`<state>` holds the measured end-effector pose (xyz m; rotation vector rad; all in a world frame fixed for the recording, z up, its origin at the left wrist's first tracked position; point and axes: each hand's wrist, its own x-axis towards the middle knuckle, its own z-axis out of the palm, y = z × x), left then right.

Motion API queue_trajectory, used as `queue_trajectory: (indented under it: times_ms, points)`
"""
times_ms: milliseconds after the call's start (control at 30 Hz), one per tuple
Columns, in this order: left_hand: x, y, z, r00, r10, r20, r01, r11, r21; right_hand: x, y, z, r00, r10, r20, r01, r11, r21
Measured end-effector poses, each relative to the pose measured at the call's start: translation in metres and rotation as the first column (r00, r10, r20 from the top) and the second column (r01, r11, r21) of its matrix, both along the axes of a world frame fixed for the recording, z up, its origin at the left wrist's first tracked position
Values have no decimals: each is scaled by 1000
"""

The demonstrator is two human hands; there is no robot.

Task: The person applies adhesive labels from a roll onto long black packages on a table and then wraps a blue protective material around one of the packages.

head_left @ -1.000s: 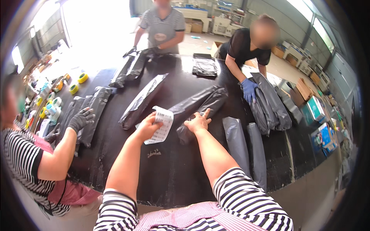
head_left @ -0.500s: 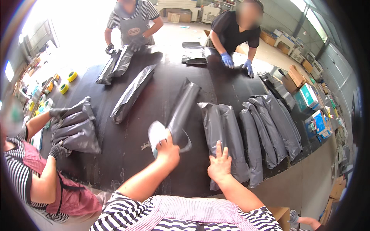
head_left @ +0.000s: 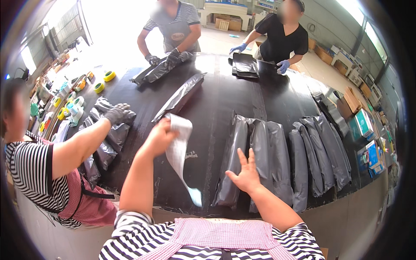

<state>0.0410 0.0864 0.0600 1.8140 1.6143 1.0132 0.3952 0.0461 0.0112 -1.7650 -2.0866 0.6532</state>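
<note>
The left hand (head_left: 160,138) is clasping a long white paper strip (head_left: 177,149), which is hanging over the flat black table (head_left: 229,93). Apart from it, the right hand (head_left: 246,175) is reaching open over long grey plastic packages (head_left: 279,158); touching, I cannot tell.

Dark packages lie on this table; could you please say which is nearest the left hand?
The package just beyond the left hand, lying alone; the others lie in groups.

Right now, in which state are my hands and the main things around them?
Left hand: closed on strip
Strip: hanging, twisted near lower end
Right hand: open, fingers spread over grey parcels
Grey parcels: lying side by side
Lone parcel: lying aslant
Black stack: lying flat
Yellow rolls: untouched
</note>
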Motion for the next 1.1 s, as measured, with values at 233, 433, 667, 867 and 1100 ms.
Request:
queue_trajectory:
  times_ms: [233, 433, 667, 867, 1100]
  points:
    - [-122, 135, -103, 940, 338, -42, -326, 857, -399, -28, 14, -24, 1000, 8, 8, -7, 987, -160]
    - [1, 64, -115, 837, 192, -512, -340, 916, -214, 11, -7, -22, 945, 39, 325, -12, 996, -84]
    - [125, -124, -99, 778, 148, -611, -239, 968, -71, 5, -11, -30, 929, 29, 369, -34, 999, 8]
    - [154, -173, -73, 964, -107, -242, 29, 952, -306, -5, -7, -19, 931, 11, 365, 12, 998, -60]
    - [139, -165, -61, 993, -104, -64, 93, 984, -152, 54, -17, -4, 988, 153, 27, -154, 943, 297]
